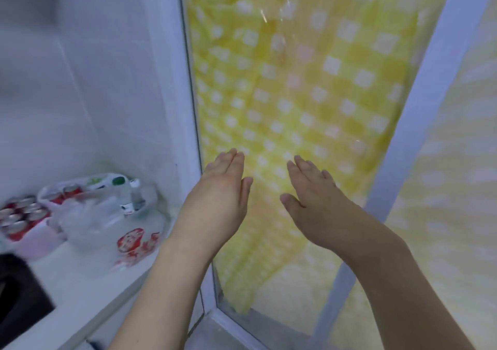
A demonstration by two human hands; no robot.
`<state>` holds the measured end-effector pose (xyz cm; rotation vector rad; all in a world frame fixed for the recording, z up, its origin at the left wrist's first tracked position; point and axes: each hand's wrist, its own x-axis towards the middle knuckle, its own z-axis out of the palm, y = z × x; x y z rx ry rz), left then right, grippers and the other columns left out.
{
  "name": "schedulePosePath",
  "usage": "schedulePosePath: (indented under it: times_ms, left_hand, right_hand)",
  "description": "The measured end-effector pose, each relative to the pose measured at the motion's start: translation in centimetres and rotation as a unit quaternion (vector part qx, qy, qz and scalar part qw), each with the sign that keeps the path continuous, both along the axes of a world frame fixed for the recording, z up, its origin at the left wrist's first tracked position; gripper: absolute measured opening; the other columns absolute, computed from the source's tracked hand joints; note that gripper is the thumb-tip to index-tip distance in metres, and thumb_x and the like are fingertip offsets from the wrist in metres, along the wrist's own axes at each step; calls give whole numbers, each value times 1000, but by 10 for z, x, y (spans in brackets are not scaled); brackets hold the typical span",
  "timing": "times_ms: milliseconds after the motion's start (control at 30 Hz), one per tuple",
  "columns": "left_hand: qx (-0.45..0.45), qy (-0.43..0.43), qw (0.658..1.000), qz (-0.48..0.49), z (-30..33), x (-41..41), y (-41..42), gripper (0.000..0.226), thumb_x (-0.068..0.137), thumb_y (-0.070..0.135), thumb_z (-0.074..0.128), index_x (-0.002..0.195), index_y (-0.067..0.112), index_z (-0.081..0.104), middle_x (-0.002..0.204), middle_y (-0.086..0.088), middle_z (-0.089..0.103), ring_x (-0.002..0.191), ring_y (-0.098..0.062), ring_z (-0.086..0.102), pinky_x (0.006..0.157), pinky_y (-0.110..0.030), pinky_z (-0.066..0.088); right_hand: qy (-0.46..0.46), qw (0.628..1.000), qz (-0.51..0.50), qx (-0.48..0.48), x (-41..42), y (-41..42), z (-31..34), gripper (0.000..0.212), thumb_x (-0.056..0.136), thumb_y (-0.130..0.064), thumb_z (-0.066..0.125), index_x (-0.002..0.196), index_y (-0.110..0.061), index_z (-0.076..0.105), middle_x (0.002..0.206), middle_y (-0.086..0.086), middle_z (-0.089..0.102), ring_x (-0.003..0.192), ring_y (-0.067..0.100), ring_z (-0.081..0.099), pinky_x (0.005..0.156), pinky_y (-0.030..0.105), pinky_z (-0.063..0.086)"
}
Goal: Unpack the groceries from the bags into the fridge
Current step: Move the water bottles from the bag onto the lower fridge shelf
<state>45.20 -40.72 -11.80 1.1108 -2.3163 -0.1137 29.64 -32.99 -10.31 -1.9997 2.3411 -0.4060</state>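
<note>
We hold both hands up in front of a glass panel (309,86), behind which hangs a yellow curtain (290,113) with white squares. Our left hand (220,196) has its fingers straight and close together, with nothing in it, and our right hand (314,199) is the same, flat with the fingers a little spread. We cannot tell if the fingertips touch the glass or only come near it. The groceries are to our left, on a white counter (88,282) against the white wall: a clear plastic bag (113,223) with red print holds a plastic bottle (135,192), and just beside it, further left, a group of red cans (18,218) sits in another thin bag. The picture is blurred there, so the small items inside are hard to tell. A black object (18,296) lies at the near left corner of the counter.
</note>
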Motion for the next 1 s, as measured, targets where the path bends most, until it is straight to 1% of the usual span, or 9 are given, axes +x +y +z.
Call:
schedulePosePath:
  times_ms: [167, 333, 433, 533, 600, 800, 900, 967, 1000]
  left_hand:
    - [13, 7, 996, 83, -8, 76, -21, 53, 104, 31, 35, 152, 10, 26, 160, -7, 23, 148, -19, 17, 118, -29, 13]
    - [14, 19, 987, 161, -13, 133, -39, 52, 104, 31, 35, 151, 13, 27, 160, -2, 24, 148, -14, 17, 114, -24, 16]
    - [17, 14, 981, 192, -18, 157, -53, 50, 103, 30, 37, 150, 12, 30, 158, -2, 28, 146, -15, 21, 112, -21, 15]
    - [37, 16, 973, 228, -25, 177, -74, 46, 104, 29, 36, 148, 15, 32, 156, 0, 30, 143, -15, 25, 107, -22, 20]
    - [44, 18, 967, 250, -28, 185, -91, 48, 104, 29, 36, 149, 16, 30, 158, 1, 27, 144, -15, 25, 110, -24, 21]
    - [66, 13, 954, 292, -35, 196, -168, 50, 103, 30, 38, 150, 15, 30, 157, 0, 30, 144, -16, 27, 113, -31, 26]
    - [84, 31, 947, 309, -45, 206, -205, 43, 102, 31, 39, 142, 14, 40, 150, -3, 42, 135, -22, 41, 104, -37, 38]
    - [83, 53, 946, 310, -55, 215, -225, 40, 101, 29, 42, 137, 13, 46, 139, -3, 52, 127, -23, 48, 99, -36, 42]
    - [79, 64, 946, 307, -60, 220, -235, 39, 100, 28, 44, 137, 15, 48, 136, -1, 55, 125, -21, 50, 96, -33, 43]
  right_hand:
    - [-7, 995, 102, 1, 64, -46, -2, 61, 104, -33, 28, 155, -12, 0, 162, 3, -10, 149, 14, -8, 118, 31, -8]
    - [-17, 983, 184, 4, 113, -89, -5, 60, 105, -31, 27, 155, -13, 1, 162, 2, -10, 148, 13, -10, 118, 31, -9]
    - [-23, 975, 220, 14, 134, -117, -11, 60, 104, -32, 27, 155, -14, 1, 162, 1, -10, 148, 11, -11, 117, 29, -10]
    - [-23, 967, 252, 27, 150, -151, -18, 60, 105, -32, 27, 155, -15, 0, 162, 0, -12, 148, 12, -12, 117, 29, -10]
    - [-25, 963, 267, 34, 155, -175, -23, 59, 105, -31, 27, 155, -15, -1, 162, -1, -12, 148, 11, -12, 116, 28, -11]
    - [-41, 953, 295, 49, 164, -260, -35, 59, 105, -30, 27, 155, -15, 0, 162, 0, -11, 148, 12, -11, 118, 29, -10]
    - [-49, 948, 309, 63, 173, -301, -47, 59, 105, -30, 27, 155, -15, 1, 162, 1, -9, 149, 12, -9, 118, 29, -9]
    - [-60, 945, 314, 70, 180, -325, -57, 59, 104, -29, 28, 155, -14, 3, 163, 2, -6, 149, 12, -6, 119, 29, -7]
    - [-64, 944, 315, 76, 184, -337, -62, 59, 104, -29, 29, 155, -15, 3, 163, 2, -5, 149, 12, -5, 120, 29, -5]
